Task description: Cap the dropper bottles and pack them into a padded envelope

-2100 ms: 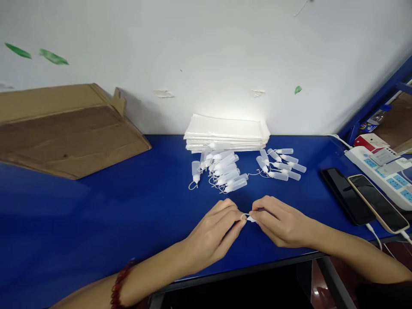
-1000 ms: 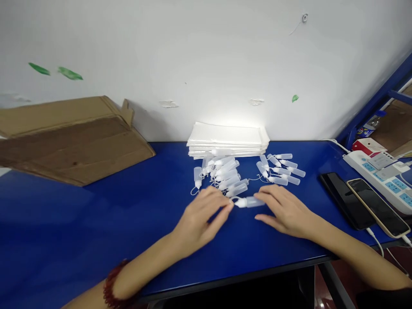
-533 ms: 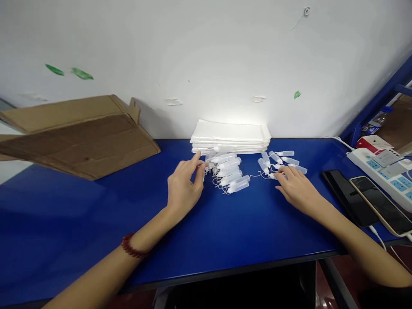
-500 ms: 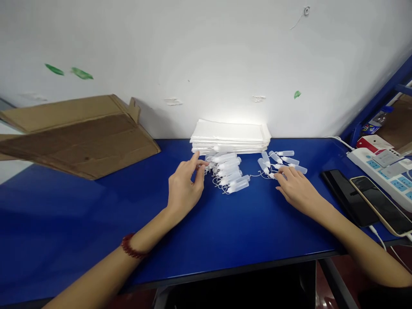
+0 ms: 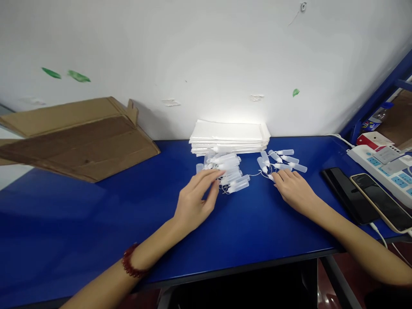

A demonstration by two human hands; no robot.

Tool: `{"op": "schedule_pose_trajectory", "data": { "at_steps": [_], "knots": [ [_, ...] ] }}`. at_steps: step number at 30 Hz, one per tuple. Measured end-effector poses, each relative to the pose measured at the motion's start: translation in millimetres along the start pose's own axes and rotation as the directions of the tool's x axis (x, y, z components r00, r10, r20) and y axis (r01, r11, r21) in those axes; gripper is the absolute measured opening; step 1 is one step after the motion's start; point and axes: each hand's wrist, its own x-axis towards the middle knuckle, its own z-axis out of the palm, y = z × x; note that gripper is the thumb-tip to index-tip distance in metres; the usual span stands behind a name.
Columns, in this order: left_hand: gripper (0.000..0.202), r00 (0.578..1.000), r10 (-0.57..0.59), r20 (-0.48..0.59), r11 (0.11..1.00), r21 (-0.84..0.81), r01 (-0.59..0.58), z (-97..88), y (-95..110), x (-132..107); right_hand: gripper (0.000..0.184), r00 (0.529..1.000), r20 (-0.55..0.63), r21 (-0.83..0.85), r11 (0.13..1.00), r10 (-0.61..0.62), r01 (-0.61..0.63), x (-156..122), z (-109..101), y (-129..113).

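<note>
Bottles (image 5: 238, 186), small and clear, lie in two heaps mid-frame; left hand (image 5: 196, 199) and right hand (image 5: 294, 191) each touch one, fingers apart, gripping nothing; tangled tethers could drag neighbours off the worktop (image 5: 96, 214).

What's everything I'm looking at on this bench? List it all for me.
Table: one, blue, under everything.
Small dropper bottles: two clusters, translucent white, table middle.
Stacked sheets: one pile, white, against wall.
Cardboard box: one, brown, far left.
Phones: two, dark, right side.
Power strip: one, white, far right.
Bracelet: one, red beads, left wrist.
Left hand: fingers on left cluster.
Right hand: fingertips at right cluster.
</note>
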Motion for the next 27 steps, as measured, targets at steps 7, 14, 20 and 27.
{"op": "schedule_pose_trajectory", "data": {
  "at_steps": [7,14,20,27],
  "knots": [
    [0.026,0.992,0.127,0.018,0.992,-0.030,-0.126,5.3,9.8,-3.6,0.026,0.999,-0.024,0.031,0.999,-0.022,0.022,-4.3,-3.8,-6.1],
    [0.026,0.993,0.120,0.003,0.992,-0.036,-0.120,0.4,9.4,-2.1,0.020,0.999,0.019,0.068,0.997,-0.025,0.024,-3.2,-7.4,-7.5],
    [0.028,0.986,0.149,0.074,0.987,-0.069,-0.144,0.2,10.0,-2.9,0.019,0.999,0.021,0.260,0.965,-0.033,0.027,-3.3,-14.5,-9.9],
    [0.028,0.968,0.067,0.243,0.987,-0.156,-0.029,3.1,12.8,-4.7,0.021,0.998,-0.049,0.566,0.822,-0.035,0.057,-4.6,-26.6,-12.1]
  ]
}}
